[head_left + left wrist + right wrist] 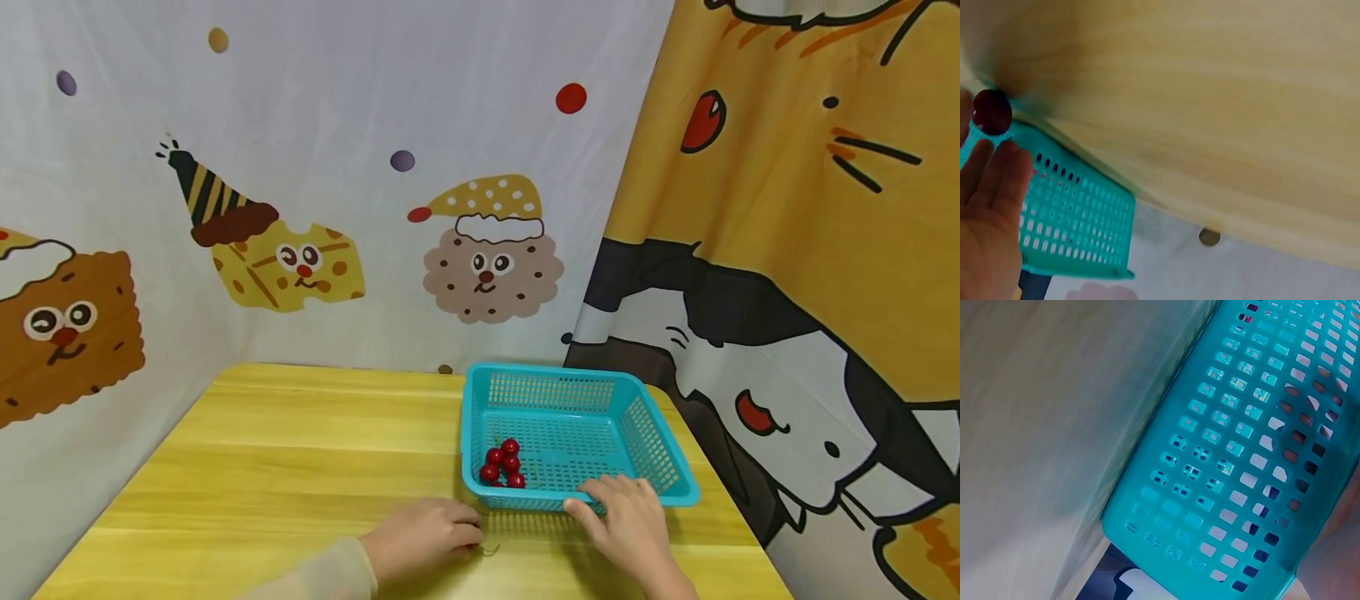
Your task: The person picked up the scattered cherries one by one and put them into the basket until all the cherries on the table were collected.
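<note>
A turquoise plastic basket [555,498] stands on the table, with several red cherries [511,464] grouped in its near left corner. My right hand [628,525] grips the basket's near rim, its thumb outside and fingers over the edge. Just in front of the basket's left part, my left hand [431,537] is low over the tabletop, fingertips at a single cherry with a green stem [491,550]. In the left wrist view that dark red cherry [992,112] shows between the thumb and fingertips. The right wrist view shows the basket's slotted side [1210,456], with little of the hand visible.
The yellow wood-grain table [300,450] reaches back to a white cloth [315,100] printed with cartoon food. An orange curtain with cartoon animals [750,208] hangs along the right side, close to the basket and the table's edge.
</note>
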`<state>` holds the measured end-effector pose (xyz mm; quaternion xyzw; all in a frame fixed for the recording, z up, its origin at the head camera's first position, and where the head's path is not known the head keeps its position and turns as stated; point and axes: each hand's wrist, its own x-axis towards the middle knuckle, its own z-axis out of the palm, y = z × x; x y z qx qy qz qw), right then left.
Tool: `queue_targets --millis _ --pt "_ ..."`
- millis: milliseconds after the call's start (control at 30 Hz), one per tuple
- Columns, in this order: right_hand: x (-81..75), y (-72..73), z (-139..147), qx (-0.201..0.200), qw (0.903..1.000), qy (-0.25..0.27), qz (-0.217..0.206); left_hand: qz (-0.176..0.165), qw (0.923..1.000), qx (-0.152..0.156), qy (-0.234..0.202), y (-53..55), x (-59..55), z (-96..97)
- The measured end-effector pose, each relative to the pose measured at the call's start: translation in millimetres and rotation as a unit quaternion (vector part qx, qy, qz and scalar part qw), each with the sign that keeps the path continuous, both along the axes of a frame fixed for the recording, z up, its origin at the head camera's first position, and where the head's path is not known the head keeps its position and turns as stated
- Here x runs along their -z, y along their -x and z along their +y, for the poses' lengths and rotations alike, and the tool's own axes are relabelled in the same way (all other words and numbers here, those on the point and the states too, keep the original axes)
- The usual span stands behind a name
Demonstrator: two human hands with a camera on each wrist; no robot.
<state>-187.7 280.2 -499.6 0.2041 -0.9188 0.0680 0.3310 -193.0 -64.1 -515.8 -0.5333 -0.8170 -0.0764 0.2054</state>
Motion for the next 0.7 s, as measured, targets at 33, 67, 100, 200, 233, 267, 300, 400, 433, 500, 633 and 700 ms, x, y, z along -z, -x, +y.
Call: queue_targets --millis 33,67,100,200,233,267,300,400,433,500,633,700 --pt "0.8 -0.1 0 0.001 1.0000 -0.001 0.000 -0.012 0.9999 -0.001 0.009 1.1 2.2 1.9" --pt "1.5 -0.2 0 0.001 1.0000 -0.001 0.001 -0.022 0.9996 -0.003 0.015 2.5 4.3 3.8" --pt "2.0 -0.1 0 0.001 1.0000 -0.001 0.002 -0.033 0.9993 -0.004 0.019 3.8 6.0 5.8" --pt "2.6 0.8 0 0.000 1.0000 0.001 0.008 -0.059 0.9981 -0.008 0.017 7.8 8.9 10.5" --pt "2.6 1.3 0 -0.001 1.0000 0.002 0.008 -0.068 0.9975 -0.011 0.013 8.2 9.7 11.3" --pt "2.6 1.7 0 -0.002 1.0000 0.003 0.009 -0.076 0.9969 -0.015 0.009 8.4 10.1 11.9" --pt "2.4 1.9 0 -0.003 0.9999 0.004 0.009 -0.086 0.9961 -0.018 0.006 8.3 10.4 12.4" --pt "1.9 2.0 0 -0.004 0.9999 0.005 0.010 -0.114 0.9930 -0.029 -0.005 6.8 10.6 12.1" --pt "2.0 2.0 0 -0.004 0.9999 0.005 0.010 -0.120 0.9922 -0.031 -0.008 5.8 10.7 11.7" --pt "1.8 1.5 0 -0.001 1.0000 0.006 0.007 -0.128 0.9910 -0.032 -0.019 3.1 10.1 10.4" --pt "1.7 1.0 0 0.004 0.9999 0.008 -0.005 -0.135 0.9890 -0.017 -0.059 -4.4 5.9 7.7" --pt "1.9 1.0 0 0.006 0.9999 0.008 -0.009 -0.141 0.9866 -0.002 -0.083 -9.1 1.4 6.5"
